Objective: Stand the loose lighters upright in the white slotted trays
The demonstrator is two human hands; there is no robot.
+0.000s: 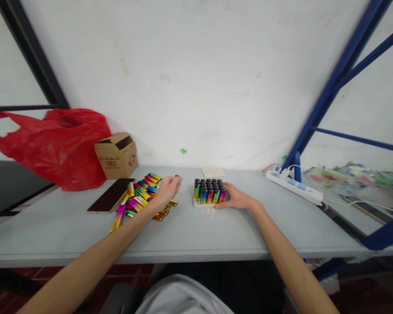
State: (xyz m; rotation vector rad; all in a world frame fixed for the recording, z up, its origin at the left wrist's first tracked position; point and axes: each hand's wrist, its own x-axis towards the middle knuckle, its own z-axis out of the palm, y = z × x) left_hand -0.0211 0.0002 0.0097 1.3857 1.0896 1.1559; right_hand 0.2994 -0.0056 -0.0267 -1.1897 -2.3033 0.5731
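My left hand (pixel 169 190) is closed above the table, beside a loose heap of shiny multicoloured lighters (pixel 143 192). A small dark tip shows at its fingers, which looks like the top of a lighter (pixel 177 175); the rest is hidden. Rows of lighters (pixel 210 191) with black tops stand upright in a white tray (pixel 201 204) in front of me. At the tray's right side my right hand (pixel 237 197) grips it, thumb at the near corner and fingers along the side.
A second white tray (pixel 213 172) lies near the wall. To the left are a phone (pixel 111 196), an open cardboard box (pixel 116 156) and a red plastic bag (pixel 65 148). A power strip (pixel 293 186) with cables lies right, by a blue metal frame (pixel 334 87). Another person's hand shows far right.
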